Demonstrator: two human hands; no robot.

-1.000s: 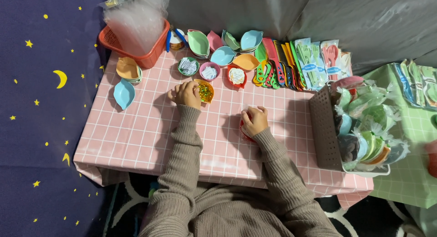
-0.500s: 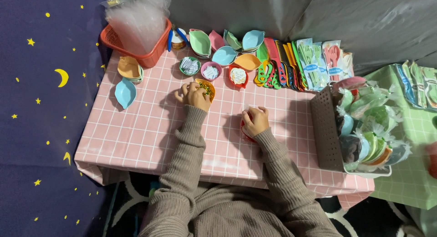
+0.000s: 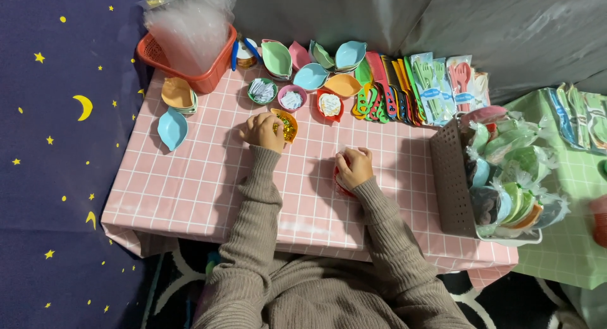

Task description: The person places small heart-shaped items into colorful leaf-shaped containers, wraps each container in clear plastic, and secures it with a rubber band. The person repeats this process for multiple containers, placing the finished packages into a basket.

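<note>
Person sits at a tabletop w/ pink checked cover; both arms in ribbed grey-brown sleeves reach fwd. Left hand rests w/ fingers curled against the rim of a small orange bowl holding yellow-green bits; whether it pinches anything, can't tell. Right hand is cupped over a small red dish, fingers bent down onto it; only the dish's left edge shows under the hand; it sits nr the middle of the tabletop, well apart from the orange bowl.

Behind the left hand, a row of 3 small bowls w/ white bits inside: green bowl, pink bowl, red bowl. Further back, leaf-shaped dishes in green, blue, pink & orange, some stacked; right of them a fan of coloured rings and packed cutlery sets.

Back-left corner: red basket full of clear plastic bags; just beside it a short stack topped by an orange leaf dish; nearer, a lone blue leaf dish.

At the right edge, a grey slotted crate packed w/ bagged dishes.
</note>
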